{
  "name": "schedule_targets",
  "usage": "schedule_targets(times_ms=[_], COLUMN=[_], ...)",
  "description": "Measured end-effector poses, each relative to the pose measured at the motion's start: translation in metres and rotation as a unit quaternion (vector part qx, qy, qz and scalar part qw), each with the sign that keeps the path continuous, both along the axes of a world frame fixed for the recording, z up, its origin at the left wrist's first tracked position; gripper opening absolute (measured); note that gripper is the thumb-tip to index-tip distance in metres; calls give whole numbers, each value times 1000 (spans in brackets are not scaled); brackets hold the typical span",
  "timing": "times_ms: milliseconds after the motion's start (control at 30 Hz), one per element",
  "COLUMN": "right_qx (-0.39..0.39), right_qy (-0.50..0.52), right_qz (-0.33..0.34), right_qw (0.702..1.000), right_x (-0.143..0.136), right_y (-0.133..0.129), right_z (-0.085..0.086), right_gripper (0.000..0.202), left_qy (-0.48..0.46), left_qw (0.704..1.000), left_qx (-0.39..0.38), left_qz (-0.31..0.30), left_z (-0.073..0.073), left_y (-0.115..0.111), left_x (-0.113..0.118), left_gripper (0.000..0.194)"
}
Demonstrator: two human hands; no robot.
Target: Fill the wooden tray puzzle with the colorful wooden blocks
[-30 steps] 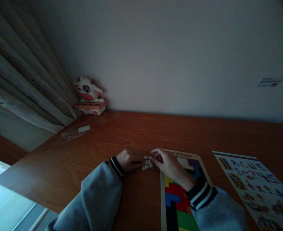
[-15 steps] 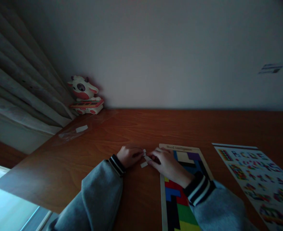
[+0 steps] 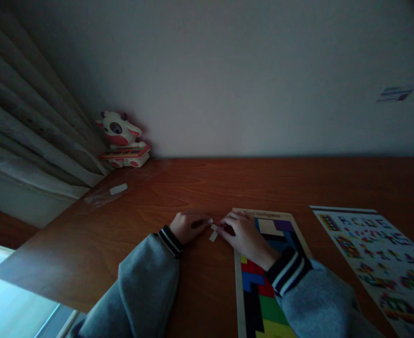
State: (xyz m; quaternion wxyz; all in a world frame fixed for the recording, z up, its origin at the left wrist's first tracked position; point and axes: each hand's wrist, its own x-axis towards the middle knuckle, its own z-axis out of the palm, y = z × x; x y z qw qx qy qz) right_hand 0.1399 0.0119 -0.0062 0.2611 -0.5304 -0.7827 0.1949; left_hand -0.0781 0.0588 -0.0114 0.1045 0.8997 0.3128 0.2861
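Observation:
My left hand [image 3: 190, 227] is closed, thumb and forefinger pinched at the tip of a small white piece [image 3: 210, 221] on the tabletop. Opposite it, my right hand [image 3: 245, 236] is also closed, fingertips on the right edge of another white piece [image 3: 214, 227]. A white strip [image 3: 213, 236] lies just below and touches or nearly touches that piece. Whether these bits are joined is too small to tell. Under my right hand and forearm lies a wooden puzzle board [image 3: 238, 292] filled with coloured blocks, partly covered by the sleeve.
A printed sheet with colourful figures [image 3: 376, 263] lies right of the board on the wooden table [image 3: 207, 183]. At the back left stand a toy cow with a keyboard [image 3: 124, 141] and a clear plastic wrapper [image 3: 103, 197], near the curtain [image 3: 34, 122].
The lower white strip has turned to a steeper angle and sits closer to the other white pieces. Both hands have barely moved; the view has shifted slightly.

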Motion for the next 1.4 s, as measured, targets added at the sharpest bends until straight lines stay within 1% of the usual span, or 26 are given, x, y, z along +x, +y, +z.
schedule_targets(times_ms=[200,267,400,567,700,833,900,967,1033,1133,1233,1400], right_qx=[34,41,30,35,34,53,66,75,84,94,95,87], right_qy=[-2,-4,1,-2,-2,1,10,17,9,-21,-41,-50], right_qz=[-2,-2,3,-1,4,-3,-12,-6,10,26,31,45], right_qw=[999,999,1000,999,999,999,998,997,996,995,994,994], right_x=[1,1,2,2,2,2,2,1,1,2,4,7], right_y=[0,-1,-1,0,0,0,0,-1,-2,-3,-3,-2], right_z=[-3,-3,-3,-2,-3,-5,-4,-3,-2,0,3,2], right_gripper=[11,12,9,11,11,15,22,29,32,29,30,29], left_qy=[2,7,15,18,12,-9,-22,-37,-50,-52,-45,-24], left_qw=[1000,1000,1000,1000,1000,1000,999,998,996,996,995,996], left_qx=[-5,-3,0,-3,14,21,23,27,26,15,2,-6], left_qz=[-16,-10,7,8,10,-13,-30,-50,-65,-77,-89,-81], left_z=[0,0,0,0,2,2,2,1,-1,-3,-5,-4], left_y=[0,1,4,3,1,-1,-1,-2,-3,-2,-1,-1], left_x=[-1,-2,-5,-5,-5,-5,-3,1,6,10,11,11], left_gripper=[18,18,19,19,19,19,22,20,17,16,16,17])
